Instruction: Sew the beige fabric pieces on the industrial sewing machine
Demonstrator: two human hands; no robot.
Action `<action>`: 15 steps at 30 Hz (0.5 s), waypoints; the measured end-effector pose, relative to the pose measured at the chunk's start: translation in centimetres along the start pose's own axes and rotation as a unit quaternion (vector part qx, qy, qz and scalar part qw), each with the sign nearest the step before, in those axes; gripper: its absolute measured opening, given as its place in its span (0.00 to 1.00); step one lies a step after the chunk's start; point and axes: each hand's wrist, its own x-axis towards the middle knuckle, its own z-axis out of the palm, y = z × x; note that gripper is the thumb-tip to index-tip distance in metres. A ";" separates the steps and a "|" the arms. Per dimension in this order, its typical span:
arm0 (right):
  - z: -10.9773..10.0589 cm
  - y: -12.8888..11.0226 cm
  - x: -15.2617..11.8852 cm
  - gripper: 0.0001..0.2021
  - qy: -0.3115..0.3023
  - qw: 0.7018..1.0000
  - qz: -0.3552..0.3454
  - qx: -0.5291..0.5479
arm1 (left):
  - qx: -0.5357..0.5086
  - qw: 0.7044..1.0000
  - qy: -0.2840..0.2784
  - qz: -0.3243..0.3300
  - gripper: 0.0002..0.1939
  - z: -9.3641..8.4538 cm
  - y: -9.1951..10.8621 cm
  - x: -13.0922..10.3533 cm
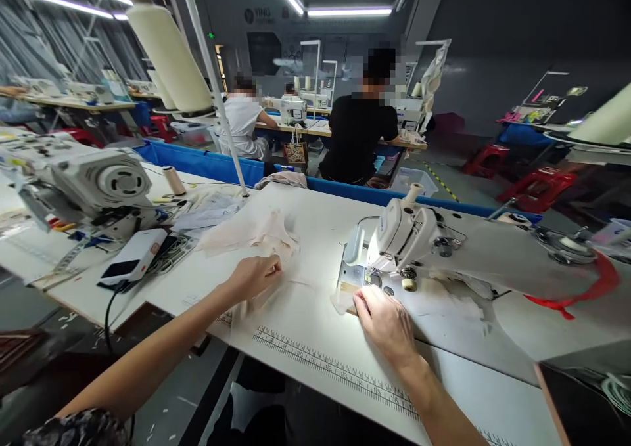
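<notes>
My left hand [256, 276] is closed in a pinch on sheer pale fabric [273, 232], which spreads over the white table left of centre and hangs towards the front edge. My right hand [383, 314] rests at the needle plate of a white sewing machine [399, 236]. Its fingers are pressed together at a small sheer fabric piece [340, 301] that lies beside the lit plate. What the right fingertips hold is partly hidden.
Another sewing machine [98, 183] stands at the left, near a white device [134, 257] with a cable. Thread cones [167, 52] rise behind it. A printed ruler [335, 367] runs along the table's front edge. Two people sit ahead with their backs turned.
</notes>
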 end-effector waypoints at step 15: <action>-1.6 0.7 -1.5 0.13 -0.002 0.997 -0.004 -0.077 | 0.004 0.979 0.141 0.145 0.13 -0.4 -3.7 8.2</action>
